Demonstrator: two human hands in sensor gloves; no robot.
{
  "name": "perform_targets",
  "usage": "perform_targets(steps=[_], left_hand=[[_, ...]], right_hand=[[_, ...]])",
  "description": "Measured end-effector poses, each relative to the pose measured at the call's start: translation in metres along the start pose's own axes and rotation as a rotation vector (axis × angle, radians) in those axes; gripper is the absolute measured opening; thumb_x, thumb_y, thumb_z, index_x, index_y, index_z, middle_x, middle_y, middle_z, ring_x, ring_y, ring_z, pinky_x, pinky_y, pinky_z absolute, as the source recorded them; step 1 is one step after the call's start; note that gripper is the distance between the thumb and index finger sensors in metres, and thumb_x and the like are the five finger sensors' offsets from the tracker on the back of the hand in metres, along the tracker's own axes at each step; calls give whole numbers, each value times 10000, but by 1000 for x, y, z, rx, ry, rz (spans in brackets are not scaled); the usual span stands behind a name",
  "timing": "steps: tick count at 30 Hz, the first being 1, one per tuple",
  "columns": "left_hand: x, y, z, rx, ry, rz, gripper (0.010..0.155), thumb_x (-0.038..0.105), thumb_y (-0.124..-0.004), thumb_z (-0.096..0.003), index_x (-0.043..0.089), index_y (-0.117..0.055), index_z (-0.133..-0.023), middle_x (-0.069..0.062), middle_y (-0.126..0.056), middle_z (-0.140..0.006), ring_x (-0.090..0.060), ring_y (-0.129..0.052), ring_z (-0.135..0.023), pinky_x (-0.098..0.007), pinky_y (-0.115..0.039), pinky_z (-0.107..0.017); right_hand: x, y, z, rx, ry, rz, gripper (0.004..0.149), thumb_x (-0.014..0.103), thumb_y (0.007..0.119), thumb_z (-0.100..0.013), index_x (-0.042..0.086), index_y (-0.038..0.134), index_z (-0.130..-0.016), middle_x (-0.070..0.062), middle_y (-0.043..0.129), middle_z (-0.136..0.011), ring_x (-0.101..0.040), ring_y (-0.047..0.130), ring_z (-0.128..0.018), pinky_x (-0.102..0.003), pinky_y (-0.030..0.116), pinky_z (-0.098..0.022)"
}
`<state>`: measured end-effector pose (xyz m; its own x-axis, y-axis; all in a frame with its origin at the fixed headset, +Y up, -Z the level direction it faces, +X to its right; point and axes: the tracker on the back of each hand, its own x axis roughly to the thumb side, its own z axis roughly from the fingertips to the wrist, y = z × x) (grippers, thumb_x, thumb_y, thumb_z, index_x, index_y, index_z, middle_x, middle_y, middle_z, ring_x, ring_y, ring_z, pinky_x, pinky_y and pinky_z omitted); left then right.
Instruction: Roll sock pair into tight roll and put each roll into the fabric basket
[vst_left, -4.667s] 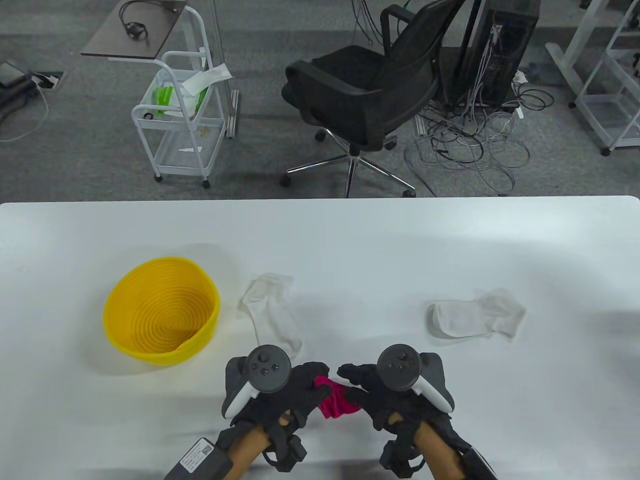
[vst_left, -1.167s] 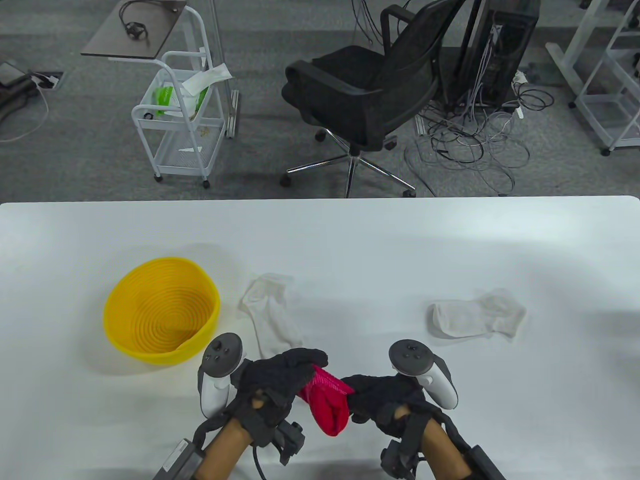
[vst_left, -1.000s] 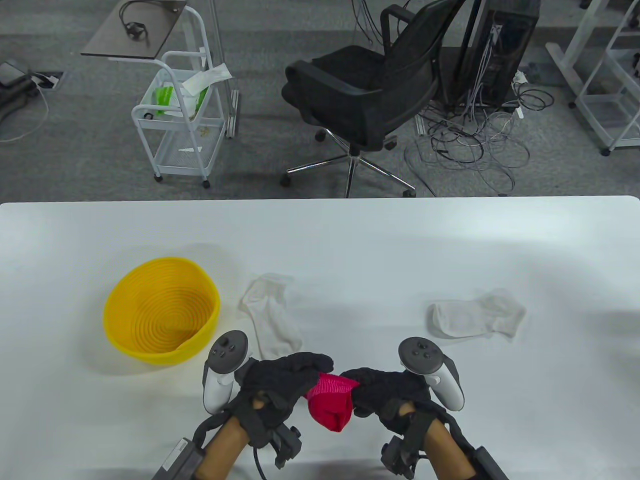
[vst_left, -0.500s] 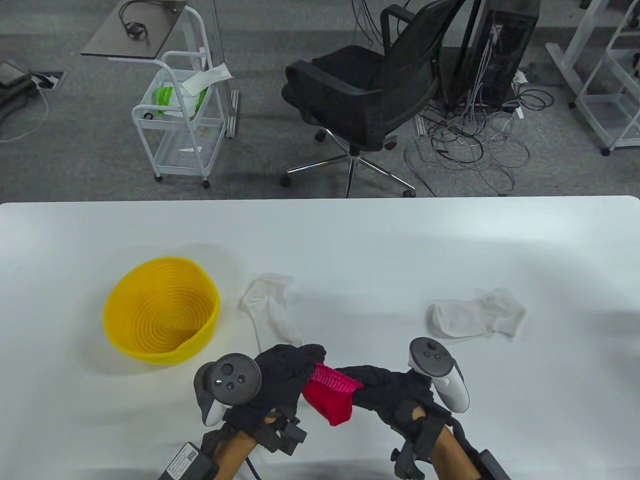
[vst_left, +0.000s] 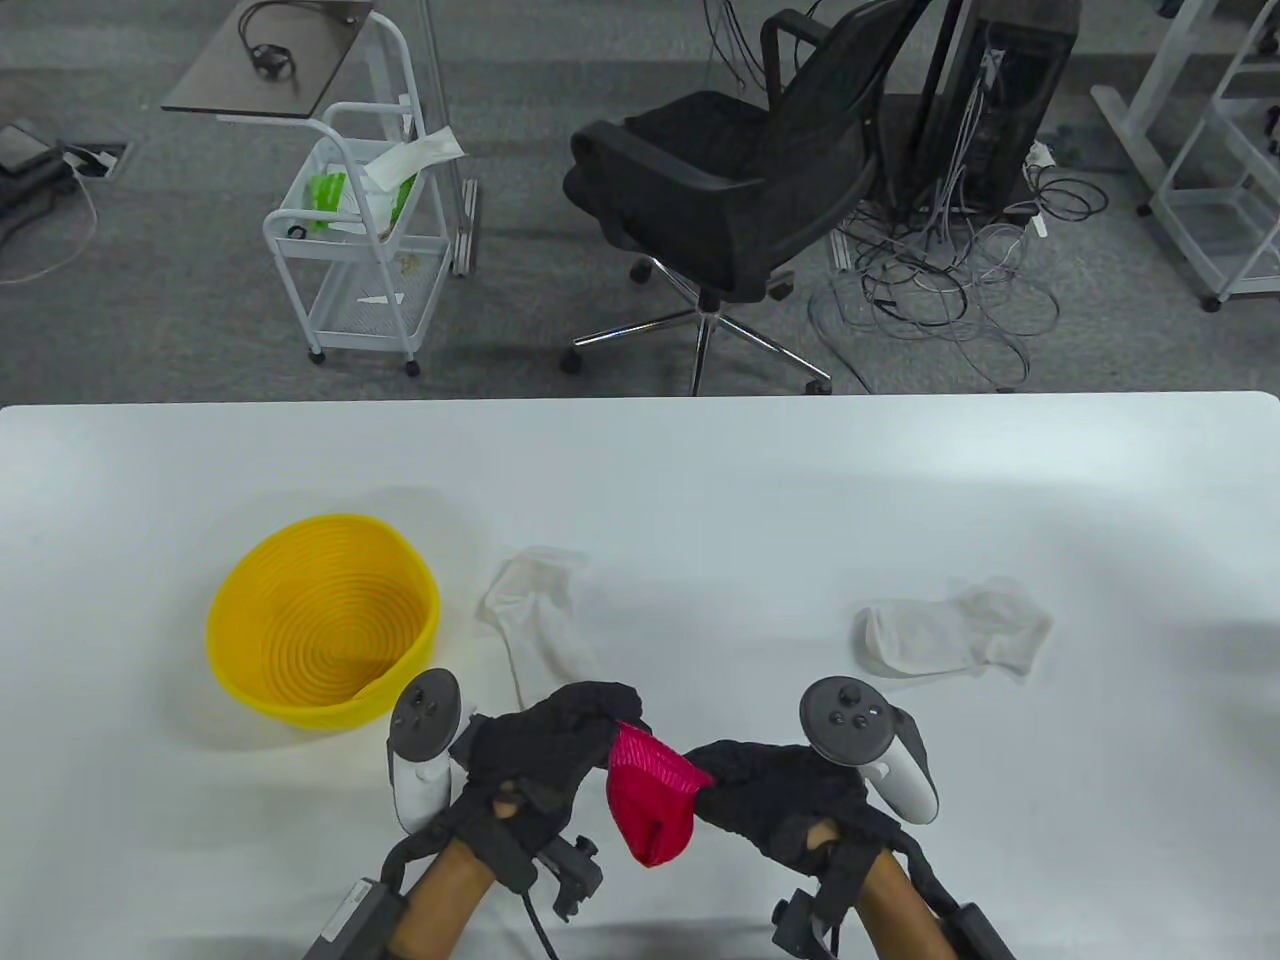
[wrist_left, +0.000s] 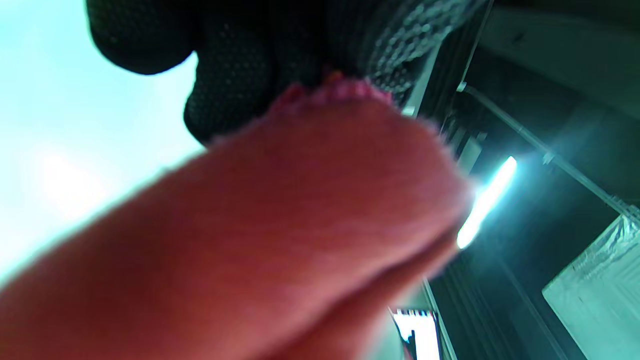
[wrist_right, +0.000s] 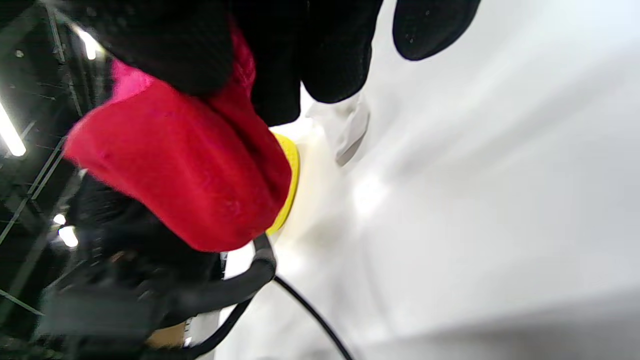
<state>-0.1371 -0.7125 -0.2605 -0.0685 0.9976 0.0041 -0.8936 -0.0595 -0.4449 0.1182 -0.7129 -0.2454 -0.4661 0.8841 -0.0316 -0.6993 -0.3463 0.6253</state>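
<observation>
A red sock roll (vst_left: 650, 805) hangs just above the table's front edge, held between both hands. My left hand (vst_left: 560, 745) grips its upper left end and my right hand (vst_left: 770, 795) pinches its right side. The roll fills the left wrist view as a blurred red mass (wrist_left: 240, 240), and the right wrist view shows the same red roll (wrist_right: 185, 180) under my black gloved fingers (wrist_right: 330, 55). The yellow ribbed basket (vst_left: 235, 650) stands at the left, with nothing visible inside. One white sock (vst_left: 545, 625) lies beside the basket and another white sock (vst_left: 955, 640) lies at the right.
The white table (vst_left: 700, 480) reaches to the far edge, where a black office chair (vst_left: 740, 190), a white wire cart (vst_left: 360, 240) and tangled cables (vst_left: 940, 290) stand on the grey floor behind it.
Over the last second both hands have kept hold of the red roll and turned it, so it now hangs more upright. The left hand's tracker has swung to the left.
</observation>
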Motion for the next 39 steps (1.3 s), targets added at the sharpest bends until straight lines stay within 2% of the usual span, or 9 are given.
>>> perform_targets(steps=[5,9,13,17,19,22,26,33,39], left_hand=[[-2,-6,-4,-149,48,-35,410,315,-781,-413,262,-866,-811,24,-1073,-616,-247,-965,-648,-510,-698,-552],[-3,1,1,-25,57,-113,448,321,-801,-414,275,-836,-858,15,-1052,-707,-279,-936,-706,-510,-697,-544],[-3,6,7,101,105,-274,640,493,-802,-384,277,-691,-977,-84,-804,-989,-347,-800,-842,-532,-638,-572],[-7,3,8,17,177,-371,827,653,-794,-338,225,-610,-1021,-118,-764,-1012,-368,-777,-846,-534,-635,-568],[-7,-1,8,16,188,-411,854,664,-804,-329,212,-602,-1024,-123,-780,-996,-369,-794,-826,-533,-646,-555],[-6,-8,7,22,188,-483,839,653,-826,-320,202,-647,-1005,-110,-845,-937,-357,-846,-771,-528,-670,-533],[-3,-11,7,100,171,-542,666,534,-843,-353,148,-811,-895,-118,-1004,-748,-331,-985,-589,-514,-750,-454],[4,-7,9,145,162,-557,601,484,-835,-370,157,-829,-874,-120,-997,-751,-329,-979,-592,-511,-745,-458],[14,13,15,257,145,-492,604,480,-839,-369,160,-827,-882,-125,-995,-757,-333,-977,-595,-510,-744,-458]], right_hand=[[-3,-1,0,-47,17,25,355,444,815,-434,444,819,-789,124,880,-916,-191,817,-911,-561,615,-718],[-6,-3,-1,-59,30,22,405,473,806,-435,420,787,-835,98,856,-945,-205,807,-919,-557,620,-717],[-9,-8,1,-137,55,55,431,491,802,-432,413,772,-855,88,853,-947,-210,817,-909,-554,632,-707],[-10,-11,2,-203,72,66,435,499,796,-431,410,771,-856,87,854,-943,-202,828,-900,-544,642,-702],[-10,-11,2,-215,74,73,437,505,794,-430,412,773,-856,89,854,-946,-201,830,-900,-543,645,-701],[-9,-9,2,-205,69,74,435,508,788,-433,417,770,-858,91,850,-949,-199,828,-902,-540,645,-703],[-8,-7,1,-205,70,111,440,512,781,-434,413,766,-862,91,850,-949,-196,832,-901,-536,649,-702],[-11,-12,2,-200,73,42,459,514,754,-442,472,738,-899,108,823,-994,-198,816,-938,-536,646,-708],[-23,-29,5,-290,102,-16,554,557,741,-427,421,669,-959,97,787,-1022,-206,803,-958,-531,649,-707]])
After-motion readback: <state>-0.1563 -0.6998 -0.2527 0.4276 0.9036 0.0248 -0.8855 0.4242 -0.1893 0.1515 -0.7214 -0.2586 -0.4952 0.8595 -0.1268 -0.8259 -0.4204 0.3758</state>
